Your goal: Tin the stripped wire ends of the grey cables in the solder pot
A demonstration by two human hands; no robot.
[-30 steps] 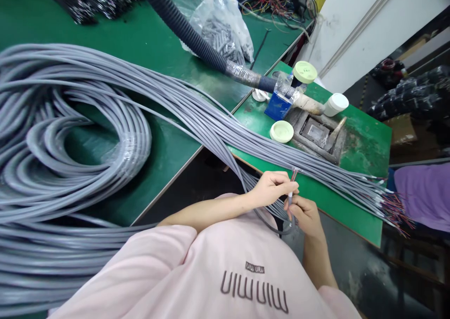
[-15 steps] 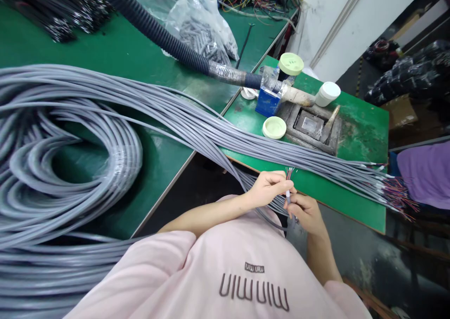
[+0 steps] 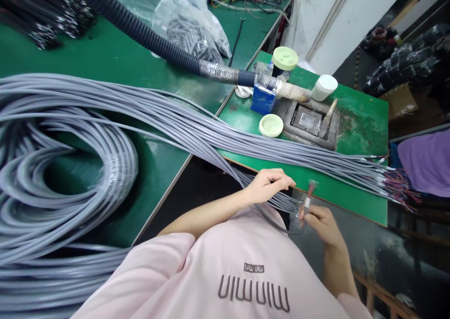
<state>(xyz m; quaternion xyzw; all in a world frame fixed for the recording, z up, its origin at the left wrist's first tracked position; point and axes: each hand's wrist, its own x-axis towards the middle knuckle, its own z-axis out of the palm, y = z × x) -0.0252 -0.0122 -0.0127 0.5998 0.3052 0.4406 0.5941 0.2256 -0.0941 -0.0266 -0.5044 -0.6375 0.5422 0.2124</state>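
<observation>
Between the thumb and fingers of my right hand [image 3: 321, 223] is the end of a grey cable [image 3: 306, 211], with a white band near its tip. Its thin, mostly reddish wires stick up and are blurred by motion. My left hand [image 3: 270, 186] is apart from that end, to its left, with thumb and fingers drawn together. Whether anything small is in its fingertips is hidden. Close under both hands, more grey cables [image 3: 283, 201] hang at the bench edge. A long bundle of grey cables [image 3: 253, 140] lies just beyond, its stripped ends [image 3: 397, 185] fanned out at the right.
Coiled grey cable [image 3: 121, 169] fills the left bench. Past the bundle stand a soiled solder-pot-like block [image 3: 309, 122] with a flat stick [image 3: 328, 115], a pale green lid [image 3: 271, 125], a white tub [image 3: 325, 87] and a black ribbed hose [image 3: 147, 33]. Someone's purple clothing [image 3: 425, 162] is at right.
My right hand has moved right with the cable end, away from my left hand. My left hand has let go of that end and stays about where it was.
</observation>
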